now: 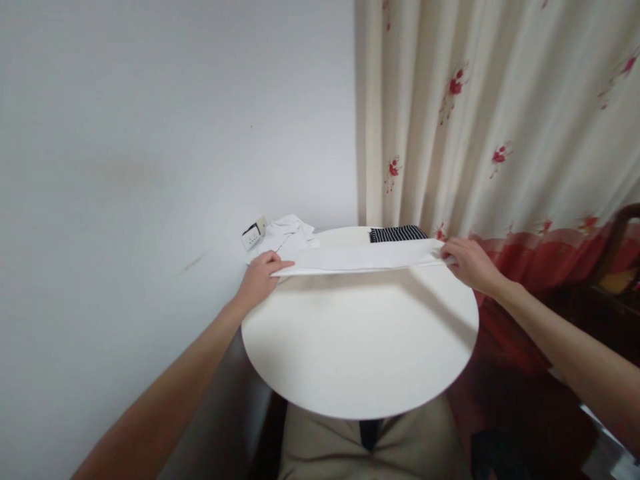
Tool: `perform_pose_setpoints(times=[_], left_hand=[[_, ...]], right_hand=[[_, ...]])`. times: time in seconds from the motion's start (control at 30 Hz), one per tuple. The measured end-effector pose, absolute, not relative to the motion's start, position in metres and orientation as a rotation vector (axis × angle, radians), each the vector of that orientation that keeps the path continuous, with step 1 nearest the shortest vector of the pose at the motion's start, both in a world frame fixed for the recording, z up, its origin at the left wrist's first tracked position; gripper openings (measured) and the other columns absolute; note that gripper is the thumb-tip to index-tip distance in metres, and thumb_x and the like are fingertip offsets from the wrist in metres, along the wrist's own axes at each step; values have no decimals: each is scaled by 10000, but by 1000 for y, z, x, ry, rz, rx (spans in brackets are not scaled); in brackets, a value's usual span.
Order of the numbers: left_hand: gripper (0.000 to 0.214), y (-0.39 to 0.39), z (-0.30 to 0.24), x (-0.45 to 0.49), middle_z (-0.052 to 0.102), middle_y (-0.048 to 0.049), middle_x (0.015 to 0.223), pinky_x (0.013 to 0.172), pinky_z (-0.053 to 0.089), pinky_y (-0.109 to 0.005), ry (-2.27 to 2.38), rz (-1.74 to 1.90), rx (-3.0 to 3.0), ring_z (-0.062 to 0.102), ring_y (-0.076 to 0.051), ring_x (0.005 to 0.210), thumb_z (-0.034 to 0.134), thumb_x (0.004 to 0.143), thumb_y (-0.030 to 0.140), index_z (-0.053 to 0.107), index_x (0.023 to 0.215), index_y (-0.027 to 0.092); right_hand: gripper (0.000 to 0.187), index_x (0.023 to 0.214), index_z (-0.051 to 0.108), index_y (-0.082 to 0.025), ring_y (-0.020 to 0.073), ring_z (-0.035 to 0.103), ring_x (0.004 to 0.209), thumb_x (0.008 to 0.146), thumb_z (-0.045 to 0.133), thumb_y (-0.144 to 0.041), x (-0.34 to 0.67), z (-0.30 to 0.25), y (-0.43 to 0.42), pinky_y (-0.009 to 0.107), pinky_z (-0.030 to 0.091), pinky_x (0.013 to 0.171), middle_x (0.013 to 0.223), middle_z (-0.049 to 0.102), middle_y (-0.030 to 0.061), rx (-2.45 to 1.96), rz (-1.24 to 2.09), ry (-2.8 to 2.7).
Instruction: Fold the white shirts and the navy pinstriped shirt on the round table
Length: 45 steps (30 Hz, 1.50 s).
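Both hands grip a long, folded white cloth (360, 259), stretched crosswise above the far half of the round white table. My left hand (263, 275) pinches its left end, with the index finger lying along the top. Its right end is between the closed fingers of my right hand (466, 262). The cloth's front edge runs nearly straight and casts a shadow on the tabletop. Its far side partly overlaps the view of a crumpled white pile (290, 233) at the back left; whether that pile is fabric or paper I cannot tell.
The round white table (360, 353) stands in front of my lap, against a pale wall (175, 133). A black-and-white striped cloth (397, 233) lies at its back right edge. A socket (253, 235) is at the back left. A flowered curtain (490, 120) hangs behind, right.
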State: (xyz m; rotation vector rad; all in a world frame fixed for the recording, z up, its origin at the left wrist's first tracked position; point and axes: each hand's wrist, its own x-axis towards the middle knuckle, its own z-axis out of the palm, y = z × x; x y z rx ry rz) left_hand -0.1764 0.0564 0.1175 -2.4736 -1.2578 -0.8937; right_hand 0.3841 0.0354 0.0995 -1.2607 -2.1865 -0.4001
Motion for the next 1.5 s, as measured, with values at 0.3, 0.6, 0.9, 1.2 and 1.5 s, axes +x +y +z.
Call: perform_pose_setpoints(times=[0.3,0.6,0.9,1.2,1.5], left_hand=[[465,-18,28,-199,613,-46,1142,972,417,-369,-1327,-185,-2973,539,-226,1073,553,887,195,642,1318,343],[421,33,62,-64,646,-109,1310,1098,405,-356,-1564,-791,-2712,583,-227,1218,358,1010,285,617,1312,148],[542,63,-12,52,313,-86,1632,1221,229,-488,-1618,-367,-2599,259,-253,1511,247,1036,273,340,1556,151],[643,66,-21,36,248,-63,1655,1236,156,-529,-1747,-362,-2526,196,-269,1531,213,1032,509,280,1589,195],[661,48,-15,-33,188,-61,1668,1208,173,-596,-1945,-208,-2422,158,-304,1538,245,1021,555,253,1596,229]], right_hand=[[356,905,669,-231,256,581,1045,662,503,-32,385,11,-15,386,419,934,1035,684,64,-1388,131,-2531],[468,1243,645,-112,234,556,1227,860,380,-79,300,35,42,355,395,1088,1300,640,145,-1514,-15,-2134],[601,1583,269,-110,248,180,1528,1001,271,-259,178,-12,47,499,153,1206,1653,236,132,-1816,79,-2296],[647,1588,259,-159,262,129,1537,1022,223,-471,221,-13,59,540,94,1205,1669,186,128,-1958,104,-2188],[634,1563,316,-145,320,229,1502,1018,236,-459,310,-22,53,601,184,1163,1641,254,176,-2136,-17,-2033]])
